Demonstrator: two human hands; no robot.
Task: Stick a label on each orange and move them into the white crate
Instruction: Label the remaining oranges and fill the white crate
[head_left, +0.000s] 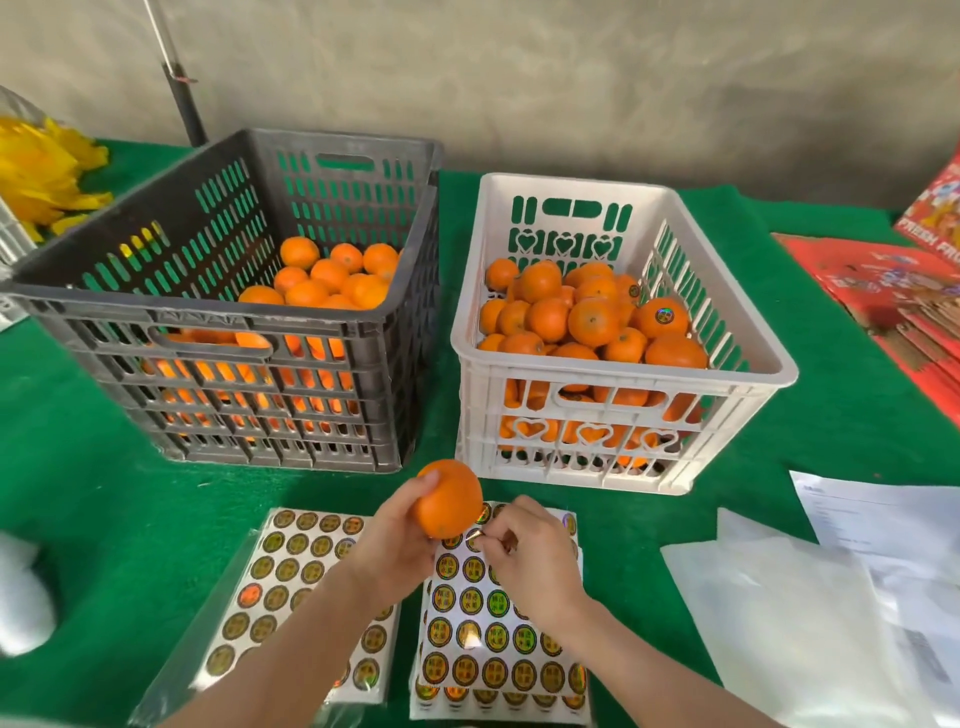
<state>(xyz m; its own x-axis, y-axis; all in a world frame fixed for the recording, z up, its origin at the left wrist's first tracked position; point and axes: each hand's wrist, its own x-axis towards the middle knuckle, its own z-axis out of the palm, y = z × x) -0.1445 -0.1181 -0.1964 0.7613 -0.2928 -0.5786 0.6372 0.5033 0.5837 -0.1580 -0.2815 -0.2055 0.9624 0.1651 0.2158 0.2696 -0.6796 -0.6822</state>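
My left hand (395, 540) grips an orange (451, 500) above the sticker sheets. Just right of the fruit, my right hand (530, 551) pinches a round gold label (474, 539) between thumb and fingertips, close to the orange's lower side. Under my hands lies a stack of label sheets (493, 644), and a second sheet (291, 587) sits to the left. Further back on the right, the white crate (613, 447) holds several oranges, one with a label (663, 315) showing. The dark grey crate (223, 364) on the left holds several more oranges.
Green felt covers the table (104, 519). Clear plastic bags and printed papers (841, 587) lie at the right front. Red cartons (904, 301) sit at the right edge. Yellow material (41, 182) lies at the back left, and a white object (21, 597) sits at the left edge.
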